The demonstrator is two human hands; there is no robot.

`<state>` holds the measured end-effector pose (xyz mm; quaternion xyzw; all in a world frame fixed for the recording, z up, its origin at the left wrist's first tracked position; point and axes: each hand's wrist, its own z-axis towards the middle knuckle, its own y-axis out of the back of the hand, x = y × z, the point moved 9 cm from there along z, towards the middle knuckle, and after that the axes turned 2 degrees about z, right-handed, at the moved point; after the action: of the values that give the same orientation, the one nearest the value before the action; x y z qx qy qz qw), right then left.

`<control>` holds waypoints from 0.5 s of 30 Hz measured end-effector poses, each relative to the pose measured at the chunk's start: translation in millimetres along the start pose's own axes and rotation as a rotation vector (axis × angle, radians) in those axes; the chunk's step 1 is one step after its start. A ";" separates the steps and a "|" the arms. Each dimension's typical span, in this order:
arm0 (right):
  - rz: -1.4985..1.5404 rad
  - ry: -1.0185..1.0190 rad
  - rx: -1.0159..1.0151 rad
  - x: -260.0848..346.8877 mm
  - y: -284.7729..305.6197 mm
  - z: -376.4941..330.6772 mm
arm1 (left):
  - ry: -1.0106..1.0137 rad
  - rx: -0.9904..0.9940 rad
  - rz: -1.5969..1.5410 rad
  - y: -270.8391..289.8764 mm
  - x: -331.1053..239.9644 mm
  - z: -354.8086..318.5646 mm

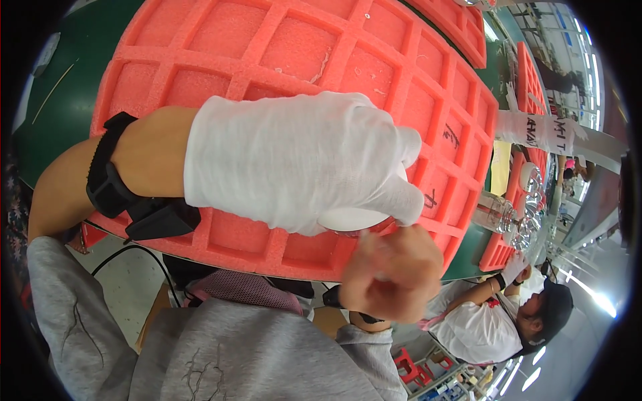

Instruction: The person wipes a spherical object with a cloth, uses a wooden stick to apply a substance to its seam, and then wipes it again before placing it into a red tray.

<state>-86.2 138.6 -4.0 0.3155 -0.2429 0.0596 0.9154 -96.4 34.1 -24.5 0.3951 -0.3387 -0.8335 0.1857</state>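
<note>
My left hand point(301, 160), in a white cloth glove with a black strap on the wrist, reaches across a large red foam tray point(267, 47) with a grid of square pockets. Its fingers curl over a pale round object point(351, 219) at the tray's near edge; most of that object is hidden under the glove. My bare right hand point(394, 271) is blurred and clenched in a fist just below the object, close to or touching its rim. I cannot see anything inside that fist.
The red tray lies on a green table point(60, 100). More red trays point(528, 80) and clear glass pieces point(498, 214) stand at the right. A co-worker in a white shirt point(481, 327) with a gloved hand point(515, 266) works at the lower right.
</note>
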 end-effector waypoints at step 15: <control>-0.014 -0.013 -0.014 -7.7 0.3 -4.3 | -0.105 -0.111 0.094 -0.3 2.9 -4.6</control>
<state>-91.2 141.8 -10.5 0.3113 -0.2471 0.0494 0.9163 -94.5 30.7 -28.4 0.3236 -0.3196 -0.8609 0.2282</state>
